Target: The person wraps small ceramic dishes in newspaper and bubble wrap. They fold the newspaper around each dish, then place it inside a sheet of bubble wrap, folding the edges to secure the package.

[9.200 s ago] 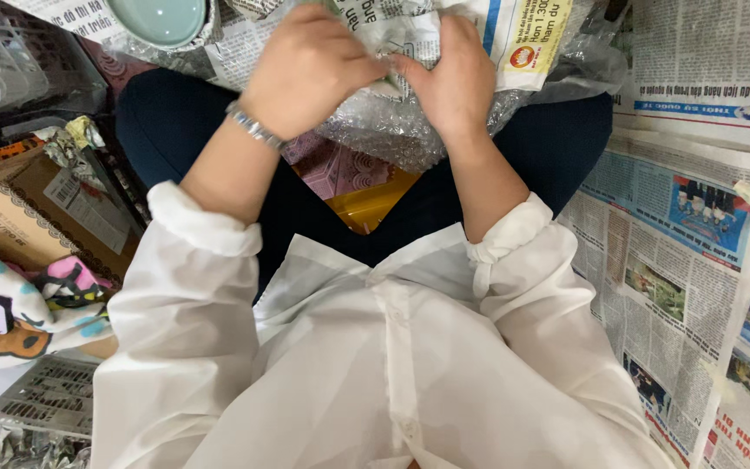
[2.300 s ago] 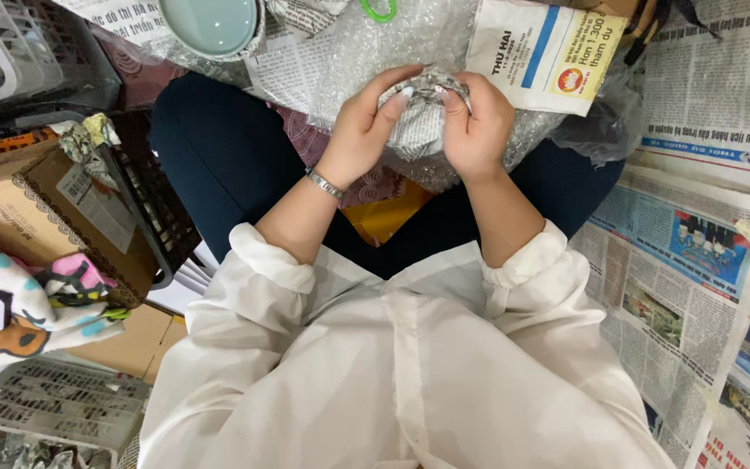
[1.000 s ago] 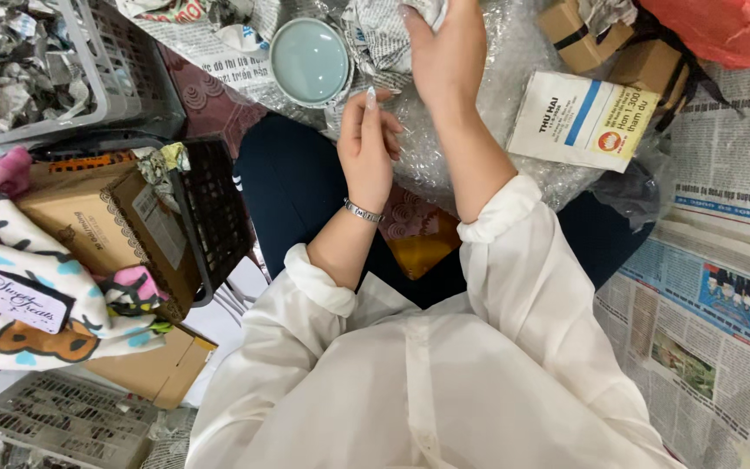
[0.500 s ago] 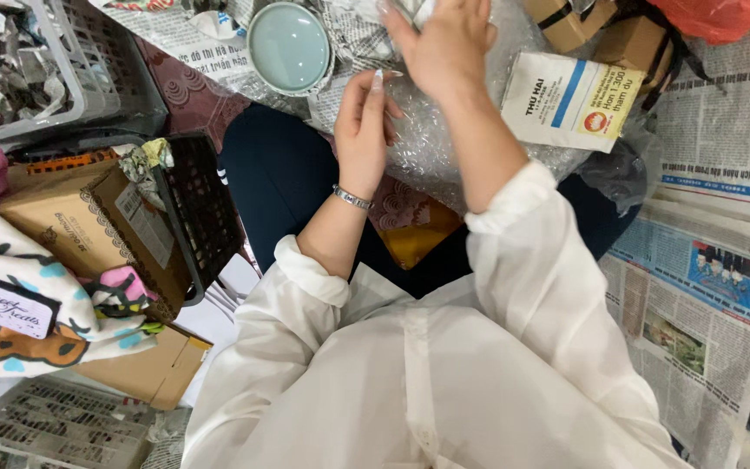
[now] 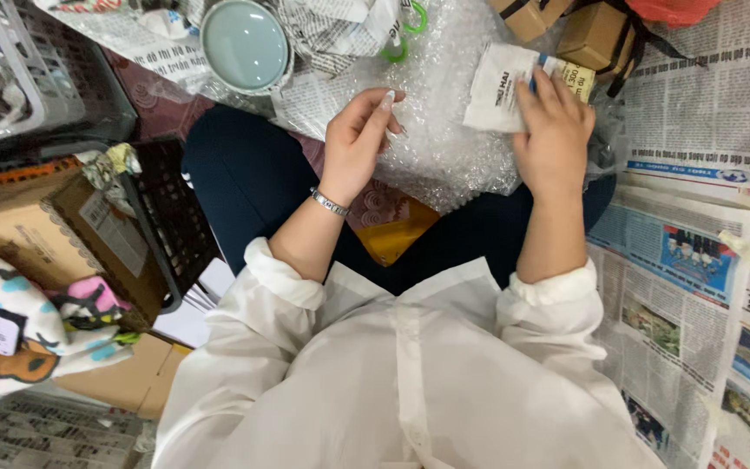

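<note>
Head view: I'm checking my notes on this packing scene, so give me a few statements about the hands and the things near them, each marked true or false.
1. The right hand rests on a white paper packet. True.
2. The left hand grips the pale blue bowl. False: the bowl lies apart from it, up and to the left; that hand is raised over the bubble wrap.
3. A bracelet sits on the left wrist. True.
4. Bare tiles cover the floor by the right arm. False: newspaper sheets lie there.
5. The black basket is beside the left arm. True.
</note>
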